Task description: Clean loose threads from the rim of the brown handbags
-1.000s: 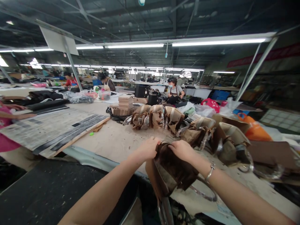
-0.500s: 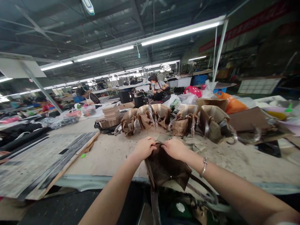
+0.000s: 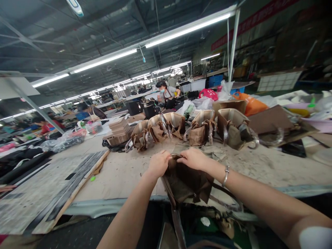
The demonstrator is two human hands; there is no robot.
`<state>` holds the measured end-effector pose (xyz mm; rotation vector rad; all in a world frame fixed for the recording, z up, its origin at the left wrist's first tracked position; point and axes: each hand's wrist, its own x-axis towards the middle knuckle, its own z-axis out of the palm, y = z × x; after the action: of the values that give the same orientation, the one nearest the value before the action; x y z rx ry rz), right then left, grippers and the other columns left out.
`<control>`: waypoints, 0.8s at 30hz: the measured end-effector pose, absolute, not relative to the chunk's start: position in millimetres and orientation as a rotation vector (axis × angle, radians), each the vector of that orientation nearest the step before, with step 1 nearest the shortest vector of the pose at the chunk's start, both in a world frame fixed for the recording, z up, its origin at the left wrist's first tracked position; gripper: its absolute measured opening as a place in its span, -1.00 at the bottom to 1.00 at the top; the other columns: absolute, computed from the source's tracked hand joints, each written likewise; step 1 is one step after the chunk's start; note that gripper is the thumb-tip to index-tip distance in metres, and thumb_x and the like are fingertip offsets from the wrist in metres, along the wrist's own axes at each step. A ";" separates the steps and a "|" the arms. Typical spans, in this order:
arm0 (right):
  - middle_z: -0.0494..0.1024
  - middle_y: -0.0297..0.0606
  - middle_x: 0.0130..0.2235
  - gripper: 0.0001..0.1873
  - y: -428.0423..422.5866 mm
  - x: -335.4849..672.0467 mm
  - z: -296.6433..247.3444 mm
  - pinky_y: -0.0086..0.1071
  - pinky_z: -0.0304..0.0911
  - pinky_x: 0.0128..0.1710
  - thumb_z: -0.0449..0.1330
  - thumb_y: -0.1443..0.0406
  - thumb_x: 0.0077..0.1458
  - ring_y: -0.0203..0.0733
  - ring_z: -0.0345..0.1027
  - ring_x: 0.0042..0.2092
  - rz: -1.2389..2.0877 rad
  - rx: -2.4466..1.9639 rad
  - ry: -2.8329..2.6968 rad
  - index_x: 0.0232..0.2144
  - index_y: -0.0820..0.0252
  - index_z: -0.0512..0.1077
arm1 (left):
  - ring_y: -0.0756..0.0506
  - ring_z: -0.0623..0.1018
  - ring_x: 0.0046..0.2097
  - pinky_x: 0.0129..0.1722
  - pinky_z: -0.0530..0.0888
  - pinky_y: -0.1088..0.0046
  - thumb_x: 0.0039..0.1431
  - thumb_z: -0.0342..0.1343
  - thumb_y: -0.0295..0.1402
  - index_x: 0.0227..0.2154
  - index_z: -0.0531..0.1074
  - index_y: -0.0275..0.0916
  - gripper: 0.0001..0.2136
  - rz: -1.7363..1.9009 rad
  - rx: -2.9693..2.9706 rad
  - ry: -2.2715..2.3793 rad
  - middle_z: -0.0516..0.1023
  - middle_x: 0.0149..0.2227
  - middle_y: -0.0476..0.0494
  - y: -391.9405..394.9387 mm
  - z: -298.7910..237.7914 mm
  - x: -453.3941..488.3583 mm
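A dark brown bag [image 3: 190, 181] hangs at the front edge of the worktable, its strap drooping below. My left hand [image 3: 160, 163] is closed on the far left part of its rim. Close beside it, my right hand [image 3: 193, 159] grips the same rim, fingers bent over the edge. A metal bracelet circles my right wrist. Just beyond my hands stands a row of brown bags with pale linings, among them one bag [image 3: 198, 136] with clear plastic around its handles.
On the worktable [image 3: 124, 176], a stack of brown board pieces [image 3: 119, 128] sits left of the bags. A long patterned board [image 3: 49, 188] lies at left. An orange plastic bag [image 3: 251, 103] is at back right. A masked person [image 3: 167, 93] sits farther back.
The view has shifted slightly, and the scene sits a little farther left. Both hands keep hold of the bag's rim; the bag's lower part has changed shape slightly.
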<state>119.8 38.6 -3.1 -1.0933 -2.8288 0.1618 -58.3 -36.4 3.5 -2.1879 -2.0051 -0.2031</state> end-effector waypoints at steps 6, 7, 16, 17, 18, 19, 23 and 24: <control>0.53 -0.24 -0.33 -0.51 47.1 118.6 0.4 -0.45 0.11 -0.42 0.03 -0.10 0.04 -0.19 0.39 -0.32 0.254 -0.878 -2.822 -0.24 0.12 0.46 | -0.04 0.44 -0.29 -0.38 0.22 0.47 0.23 -0.11 -0.25 -0.36 0.31 -0.18 -0.83 -0.230 -2.137 -2.027 0.45 -0.32 -0.01 -33.2 -1.0 -54.8; 0.53 -0.25 -0.35 -0.54 48.2 116.4 1.1 -0.46 0.10 -0.44 0.02 -0.07 0.07 -0.20 0.38 -0.34 0.246 -0.867 -2.829 -0.29 0.13 0.47 | -0.04 0.45 -0.29 -0.38 0.22 0.47 0.23 -0.11 -0.26 -0.36 0.31 -0.19 -0.83 -0.231 -2.133 -2.029 0.45 -0.33 -0.01 -33.1 -1.3 -54.6; 0.55 -0.17 -0.38 -0.60 51.7 99.4 4.3 -0.45 0.16 -0.39 0.00 0.05 0.13 -0.17 0.40 -0.33 0.132 -0.886 -2.839 -0.37 0.15 0.53 | -0.06 0.45 -0.30 -0.35 0.28 0.46 0.21 -0.07 -0.29 -0.38 0.34 -0.22 -0.84 -0.273 -2.151 -2.055 0.46 -0.36 -0.06 -33.2 0.5 -56.3; 0.55 -0.16 -0.37 -0.58 51.3 98.6 4.0 -0.44 0.18 -0.38 -0.02 0.05 0.14 -0.16 0.41 -0.32 0.127 -0.907 -2.841 -0.37 0.15 0.53 | -0.06 0.46 -0.30 -0.34 0.29 0.46 0.20 -0.06 -0.29 -0.40 0.34 -0.22 -0.85 -0.309 -2.155 -2.052 0.46 -0.37 -0.06 -32.2 -1.0 -57.3; 0.55 -0.14 -0.36 -0.58 50.9 97.7 3.7 -0.44 0.19 -0.37 -0.03 0.05 0.14 -0.15 0.41 -0.31 0.122 -0.932 -2.842 -0.36 0.16 0.53 | -0.06 0.45 -0.30 -0.33 0.31 0.45 0.19 -0.04 -0.30 -0.42 0.35 -0.22 -0.85 -0.359 -2.165 -2.046 0.46 -0.39 -0.06 -31.1 -2.9 -58.6; 0.55 -0.13 -0.35 -0.58 50.5 96.8 3.4 -0.43 0.20 -0.36 -0.03 0.06 0.15 -0.14 0.41 -0.30 0.116 -0.948 -2.845 -0.35 0.16 0.53 | -0.06 0.46 -0.30 -0.31 0.33 0.45 0.17 -0.02 -0.30 -0.44 0.36 -0.23 -0.85 -0.426 -2.185 -2.032 0.46 -0.39 -0.06 -30.1 -4.8 -60.0; 0.55 -0.09 -0.33 -0.60 49.5 93.2 4.0 -0.41 0.24 -0.28 -0.03 0.11 0.15 -0.11 0.42 -0.26 0.082 -0.977 -2.854 -0.31 0.18 0.53 | -0.05 0.46 -0.20 -0.16 0.38 0.43 0.07 0.11 -0.32 -0.35 0.37 -0.24 -0.88 -0.822 -2.273 -1.955 0.47 -0.28 -0.08 -30.8 -9.0 -66.7; 0.55 -0.08 -0.32 -0.60 49.5 92.5 4.4 -0.40 0.24 -0.27 -0.03 0.12 0.15 -0.10 0.42 -0.25 0.077 -0.979 -2.857 -0.30 0.18 0.53 | -0.05 0.46 -0.17 -0.12 0.38 0.42 0.04 0.15 -0.32 -0.27 0.35 -0.24 -0.81 -0.907 -2.266 -1.953 0.45 -0.24 -0.09 -32.5 -8.3 -68.5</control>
<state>92.5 49.5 4.4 -0.9787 -2.8567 0.0770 -68.5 -32.5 -8.3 -2.2663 -1.9529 -0.9072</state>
